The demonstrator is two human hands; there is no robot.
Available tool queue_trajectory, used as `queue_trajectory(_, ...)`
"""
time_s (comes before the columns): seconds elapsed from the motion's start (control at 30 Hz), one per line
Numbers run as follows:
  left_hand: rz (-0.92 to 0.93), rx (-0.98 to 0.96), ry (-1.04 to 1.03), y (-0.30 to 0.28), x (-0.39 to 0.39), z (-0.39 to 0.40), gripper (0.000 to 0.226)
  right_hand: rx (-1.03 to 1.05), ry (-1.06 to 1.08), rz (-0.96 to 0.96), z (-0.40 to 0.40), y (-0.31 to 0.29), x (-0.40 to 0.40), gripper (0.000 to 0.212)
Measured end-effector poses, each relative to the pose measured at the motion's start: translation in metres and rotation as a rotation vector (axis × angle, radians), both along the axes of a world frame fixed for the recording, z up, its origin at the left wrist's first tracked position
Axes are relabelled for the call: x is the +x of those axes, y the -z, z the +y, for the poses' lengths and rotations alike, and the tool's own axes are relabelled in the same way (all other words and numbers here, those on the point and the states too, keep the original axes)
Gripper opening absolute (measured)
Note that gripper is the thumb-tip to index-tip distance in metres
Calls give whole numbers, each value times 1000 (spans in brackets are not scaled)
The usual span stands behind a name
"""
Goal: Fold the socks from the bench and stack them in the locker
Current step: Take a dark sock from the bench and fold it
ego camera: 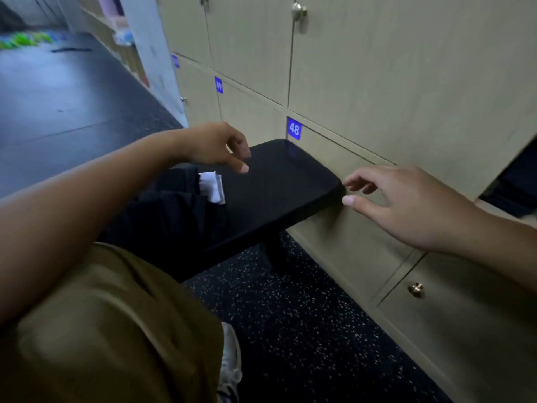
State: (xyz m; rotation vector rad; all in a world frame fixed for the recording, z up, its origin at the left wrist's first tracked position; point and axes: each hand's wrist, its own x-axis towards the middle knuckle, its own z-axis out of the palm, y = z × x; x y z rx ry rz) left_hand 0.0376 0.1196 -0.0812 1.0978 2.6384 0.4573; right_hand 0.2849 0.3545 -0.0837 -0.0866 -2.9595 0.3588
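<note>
Both hands, left [216, 146] and right [406, 205], are hovering empty (each grip loosely open) over the black worktop [279, 184] beside dark socks [174, 205].

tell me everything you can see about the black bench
The black bench is a flat, smooth, slightly glossy slab with rounded corners, looking like plastic or padded vinyl. It stands level on a dark leg over the speckled floor, its far end close to the locker door labelled 48; whether they touch cannot be told. Dark socks and a white one lie piled on its near part. The left hand hovers above it, and the right hand reaches near its right corner, neither plainly touching it.
</note>
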Motion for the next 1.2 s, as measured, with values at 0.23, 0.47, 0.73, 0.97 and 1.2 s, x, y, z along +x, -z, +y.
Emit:
queue_trajectory(0.23,-69,-221,-73,25,-28,-40,42,-19,-60,-41,-20,13,-29,38)
queue_trajectory(0.47,-112,-181,-101,6,-34,-59,36,-20,-91,-48,-25,17,-40,34)
queue_trajectory(0.73,-234,-309,46,-7,-8,-65,29,-26,-84,-71,-27,18,-46,37)
queue_trajectory(0.97,-171,-453,51,3,-6,-59,23,-23,-88,-74,-25,22,-49,29)
queue_trajectory(1.2,-121,-597,85,4,-6,-52,26,-43,-71,-78,-18,21,-48,33)
